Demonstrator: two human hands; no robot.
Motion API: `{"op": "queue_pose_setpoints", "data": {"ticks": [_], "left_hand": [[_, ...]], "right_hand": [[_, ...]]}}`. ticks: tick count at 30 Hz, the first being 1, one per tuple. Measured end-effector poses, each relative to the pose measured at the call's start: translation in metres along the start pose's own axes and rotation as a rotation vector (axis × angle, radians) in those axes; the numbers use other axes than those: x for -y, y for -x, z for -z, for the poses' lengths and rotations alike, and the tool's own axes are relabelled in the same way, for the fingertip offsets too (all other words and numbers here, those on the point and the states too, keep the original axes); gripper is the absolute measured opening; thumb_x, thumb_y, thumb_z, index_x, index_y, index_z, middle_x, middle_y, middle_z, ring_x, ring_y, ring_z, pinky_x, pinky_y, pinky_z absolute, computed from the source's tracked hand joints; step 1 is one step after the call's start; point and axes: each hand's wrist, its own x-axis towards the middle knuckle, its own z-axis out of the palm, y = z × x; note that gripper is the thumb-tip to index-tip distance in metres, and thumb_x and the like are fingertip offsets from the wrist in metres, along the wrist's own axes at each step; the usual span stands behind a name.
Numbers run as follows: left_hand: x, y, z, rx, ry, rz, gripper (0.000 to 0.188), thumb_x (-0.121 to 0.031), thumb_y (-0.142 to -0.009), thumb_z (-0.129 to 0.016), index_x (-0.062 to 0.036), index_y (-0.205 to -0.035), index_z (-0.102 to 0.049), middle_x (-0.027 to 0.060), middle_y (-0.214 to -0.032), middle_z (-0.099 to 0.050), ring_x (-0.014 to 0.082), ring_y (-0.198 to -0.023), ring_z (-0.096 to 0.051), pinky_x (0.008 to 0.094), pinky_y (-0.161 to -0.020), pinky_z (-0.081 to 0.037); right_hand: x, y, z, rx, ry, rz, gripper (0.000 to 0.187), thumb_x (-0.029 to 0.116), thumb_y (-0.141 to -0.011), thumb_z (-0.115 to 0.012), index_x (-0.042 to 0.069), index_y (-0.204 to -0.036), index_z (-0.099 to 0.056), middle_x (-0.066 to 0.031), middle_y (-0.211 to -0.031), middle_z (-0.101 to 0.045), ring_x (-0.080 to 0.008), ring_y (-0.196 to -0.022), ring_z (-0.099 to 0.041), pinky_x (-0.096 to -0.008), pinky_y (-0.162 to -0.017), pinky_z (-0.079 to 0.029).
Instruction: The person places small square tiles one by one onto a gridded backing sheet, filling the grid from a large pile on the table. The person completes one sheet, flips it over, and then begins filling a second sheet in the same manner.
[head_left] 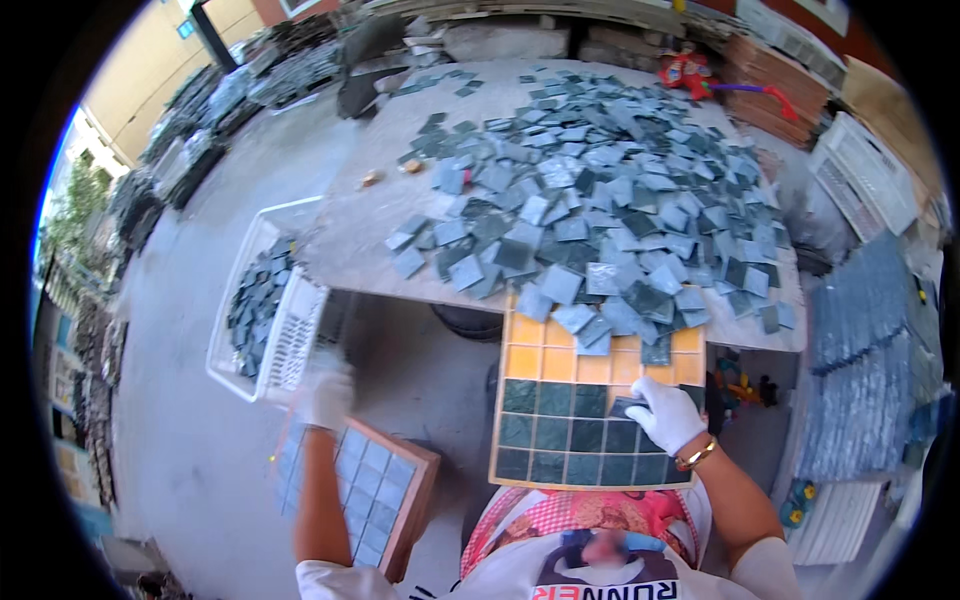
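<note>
My right hand (668,414), in a white glove with a gold-coloured bracelet at the wrist, pinches a small dark square stone tile (627,407). It is over a yellow grid tray (527,358) in front of me. Dark green square tiles (534,432) fill the tray's nearer rows; bare yellow cells show beyond them. My left hand (326,394), also gloved, is smeared by motion, so its fingers cannot be made out. It is beside a white plastic crate (290,335) holding dark tile pieces (262,305), above a stack of tiled sheets (375,480).
A large heap of loose grey-green tiles (610,200) covers much of the table (350,240), some overlapping the tray's far edge. Grey stacked slabs (860,350) stand at the right. A red toy (687,75) lies at the table's far right corner. Stone piles (290,75) stand at the far left.
</note>
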Motion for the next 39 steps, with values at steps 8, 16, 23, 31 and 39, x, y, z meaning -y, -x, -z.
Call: {"op": "queue_pose_setpoints", "data": {"ticks": [8, 16, 23, 31, 39], "left_hand": [[0.152, -0.058, -0.164, -0.026, -1.903, -1.065, 0.021, -0.012, -0.086, -0.056, 0.0004, -0.102, -0.064, 0.0104, -0.105, -0.062, 0.019, -0.092, -0.059, 0.0274, -0.08, -0.048], [0.378, -0.162, -0.186, 0.586, -2.461, -0.894, 0.061, -0.022, -0.064, -0.078, -0.0124, -0.12, -0.056, 0.0096, -0.124, -0.051, 0.0311, -0.11, -0.05, 0.0414, -0.09, -0.045], [0.358, -0.216, -0.195, 0.652, -2.319, -0.795, 0.031, -0.023, -0.079, -0.066, -0.005, -0.105, -0.065, 0.0111, -0.097, -0.061, 0.0296, -0.088, -0.058, 0.0387, -0.082, -0.046], [0.33, -0.217, -0.187, 0.279, -1.689, -0.575, 0.023, -0.02, -0.088, -0.061, 0.0012, -0.092, -0.067, 0.0083, -0.087, -0.062, 0.0187, -0.082, -0.058, 0.0315, -0.073, -0.045], [0.329, -0.181, -0.162, -0.036, -1.886, -0.62, 0.021, -0.017, -0.088, -0.061, -0.003, -0.101, -0.068, 0.0133, -0.09, -0.067, 0.0253, -0.078, -0.063, 0.0324, -0.075, -0.048]], "right_hand": [[0.0, -0.01, 0.031, -0.099, -0.318, -0.132, 0.015, 0.013, -0.086, -0.06, 0.004, -0.099, -0.057, -0.0076, -0.076, -0.065, -0.0147, -0.062, -0.063, -0.0271, -0.056, -0.048], [-0.024, -0.073, 0.061, -0.356, 0.12, -0.027, 0.065, 0.026, -0.073, -0.075, 0.009, -0.129, -0.045, -0.0156, -0.115, -0.053, -0.0305, -0.099, -0.057, -0.0406, -0.087, -0.048], [-0.037, -0.098, 0.043, -0.33, 0.404, -0.019, 0.056, 0.039, -0.074, -0.069, 0.016, -0.122, -0.052, -0.0124, -0.111, -0.056, -0.0341, -0.102, -0.054, -0.043, -0.084, -0.049], [-0.049, -0.096, 0.064, -0.538, 0.277, 0.156, 0.025, 0.024, -0.075, -0.067, 0.012, -0.097, -0.064, -0.006, -0.094, -0.065, -0.0271, -0.092, -0.057, -0.0407, -0.083, -0.045], [-0.052, -0.056, 0.057, -0.842, 0.497, -0.031, 0.039, 0.025, -0.076, -0.07, 0.011, -0.11, -0.056, -0.009, -0.106, -0.058, -0.0292, -0.105, -0.052, -0.0431, -0.087, -0.042]]}}
